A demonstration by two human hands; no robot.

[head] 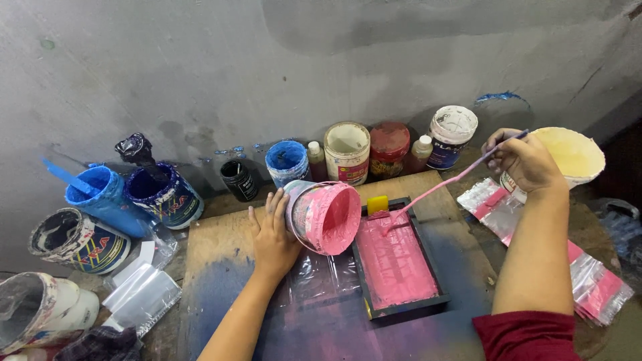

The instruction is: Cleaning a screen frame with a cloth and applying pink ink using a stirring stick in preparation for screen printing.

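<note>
Grey concrete is rising behind a paint-stained wooden board (214, 247) lying on the floor, with paint containers lining the wall. At far left, a tilted white tub (40, 311) and a striped can (77, 242) are lying beside two blue paint buckets (107, 194), near loose clear plastic bags (144, 294). Farther along, the person's left hand (273, 234) is pressing its palm and spread fingers against the tipped pink paint bucket (326, 217), holding it on its side with the mouth facing the black-framed printing screen (396, 264), which is covered in pink ink. A yellow sponge (378, 204) is sitting at the frame's top edge. The right hand (525, 159) is pinching a long pink-coated stick (441, 187) whose tip is touching the ink. Behind it a cream-filled bucket (575, 155) is standing, with printed plastic bags (595, 284) lying at right.
</note>
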